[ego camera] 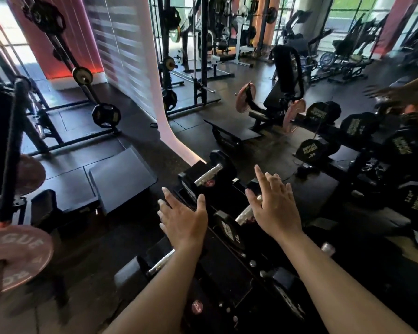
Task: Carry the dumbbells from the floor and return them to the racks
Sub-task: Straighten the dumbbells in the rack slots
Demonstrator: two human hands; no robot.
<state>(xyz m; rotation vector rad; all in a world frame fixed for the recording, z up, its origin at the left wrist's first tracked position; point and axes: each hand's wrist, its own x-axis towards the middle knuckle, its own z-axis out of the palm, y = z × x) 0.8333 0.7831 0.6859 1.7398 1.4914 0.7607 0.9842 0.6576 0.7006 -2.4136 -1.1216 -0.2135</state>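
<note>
A black dumbbell rack [227, 268] runs from the bottom centre away from me. Black hex dumbbells with chrome handles lie on it: one at the far end [209, 173], one in the middle [229, 229] and one nearer on the left [161, 261]. My left hand [182, 218] hovers open above the rack's left side, fingers spread. My right hand [273, 203] is open too, over the chrome handle of the middle dumbbell. Neither hand holds anything.
A second rack [343, 141] with larger black dumbbells stands at the right. Another person's hand [391, 92] reaches in at the right edge. A pink plate-loaded bar [15, 256] sits at the lower left. A plate-loaded machine [275, 104] and power racks stand behind. Floor mats [121, 174] lie at the left.
</note>
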